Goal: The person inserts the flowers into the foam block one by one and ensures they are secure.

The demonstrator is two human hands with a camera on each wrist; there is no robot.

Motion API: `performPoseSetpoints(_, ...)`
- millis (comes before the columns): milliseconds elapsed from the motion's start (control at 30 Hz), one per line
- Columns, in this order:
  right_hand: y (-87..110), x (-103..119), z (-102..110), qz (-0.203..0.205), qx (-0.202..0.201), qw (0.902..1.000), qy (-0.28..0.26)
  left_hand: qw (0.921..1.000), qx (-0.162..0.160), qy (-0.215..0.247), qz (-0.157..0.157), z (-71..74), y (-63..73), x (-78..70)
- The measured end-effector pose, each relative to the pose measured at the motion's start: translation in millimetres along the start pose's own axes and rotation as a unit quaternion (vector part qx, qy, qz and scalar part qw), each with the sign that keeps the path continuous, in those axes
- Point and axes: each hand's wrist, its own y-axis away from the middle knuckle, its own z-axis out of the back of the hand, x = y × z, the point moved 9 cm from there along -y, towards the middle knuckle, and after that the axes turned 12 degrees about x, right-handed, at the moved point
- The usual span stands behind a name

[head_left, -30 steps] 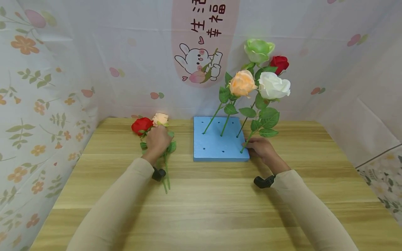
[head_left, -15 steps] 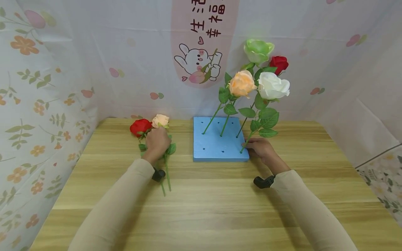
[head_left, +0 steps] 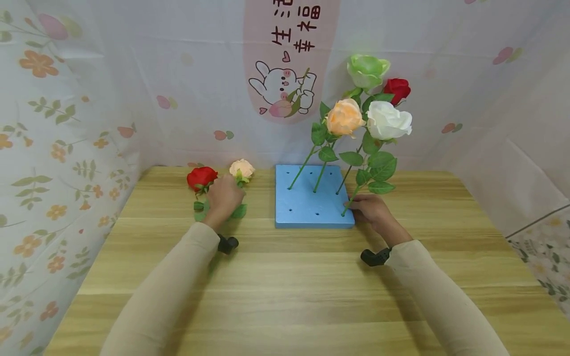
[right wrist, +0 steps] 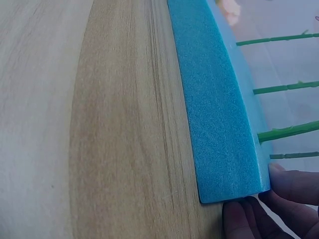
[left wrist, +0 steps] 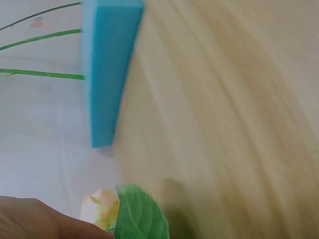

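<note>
My left hand [head_left: 224,198] is over the rose stems at the left and grips the pale peach rose [head_left: 242,170], whose bloom shows just beyond my fingers. A green leaf [left wrist: 141,214] sticks out by the thumb in the left wrist view; the stem is hidden under the hand and forearm. Beside it lies a red rose [head_left: 202,178] on the table. My right hand [head_left: 370,207] holds the right edge of the blue foam block [head_left: 296,217], thumb [right wrist: 294,185] at its top face and fingers at its side. Orange, green, dark red and white roses [head_left: 389,121] stand tilted in its holes.
The block has several small holes [head_left: 317,214] without stems along its front and back rows. A wood-grain table [head_left: 285,291] runs back to a printed cloth [head_left: 191,89] hanging behind. Black wrist cameras [head_left: 375,257] sit under both wrists.
The pale peach rose has shifted right, away from the red rose, and its stem has swung out of sight below my left forearm. My right hand stays on the block.
</note>
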Motion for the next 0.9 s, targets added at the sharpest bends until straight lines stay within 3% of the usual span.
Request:
performPoseSetpoints(167,-0.7,-1.7,1.1,-0.003,-0.002,1.0000,-0.001,0.9991,-0.019,0.034,0.017,10.7,4.7,-5.0)
performPoseSetpoints(300,-0.8,-1.7,1.9,-0.002,-0.003,1.0000,0.001,0.9961,-0.033,0.081,0.012,21.3,9.3,-13.2)
performPoseSetpoints(633,-1.6,-2.0,0.5,0.002,0.004,0.9998,-0.021,0.9805,-0.041,0.188,-0.041,45.9,28.1,-43.8)
performPoseSetpoints(900,-0.5,-1.8,1.5,-0.001,-0.001,0.9999,-0.011,0.9693,-0.044,0.229,-0.079,59.5,40.5,-57.3)
